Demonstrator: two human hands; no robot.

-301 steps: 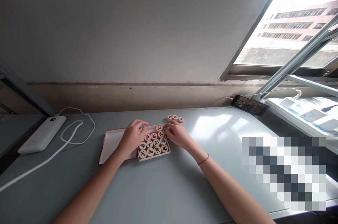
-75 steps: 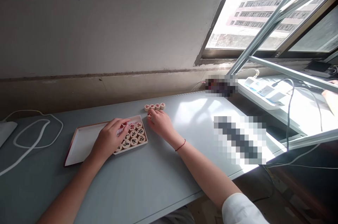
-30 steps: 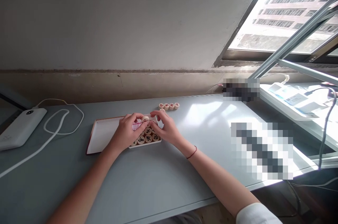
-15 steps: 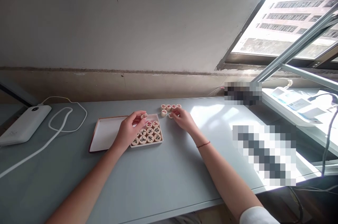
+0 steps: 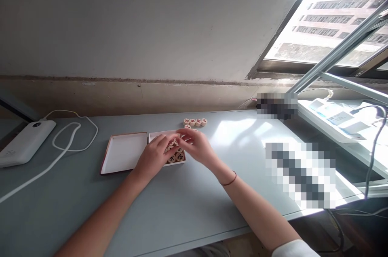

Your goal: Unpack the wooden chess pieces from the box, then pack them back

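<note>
My left hand (image 5: 154, 152) reaches over the shallow white box (image 5: 157, 133), fingers curled together above the thumb; what its fingertips hold, if anything, is hidden. My right hand (image 5: 195, 146) meets it over the box's right side, its index finger and thumb apart around my left fingertips. Round wooden Chinese chess pieces (image 5: 172, 158) with black and red characters show in the box below the hands. Behind my right hand, several red-marked pieces (image 5: 192, 122) stand in a row on the grey table, with another piece (image 5: 187, 127) in front of them.
The box lid (image 5: 124, 152) lies open side up, left of the box. A white power bank (image 5: 28, 142) with a looping white cable (image 5: 71, 144) is at the far left. A wall (image 5: 121, 95) runs along the back. Blurred-out items and a white tray (image 5: 330, 121) are at right.
My right hand has moved left from the loose pieces to the box. My left hand, which held a piece above the box, has shifted slightly right and lower, meeting it.
</note>
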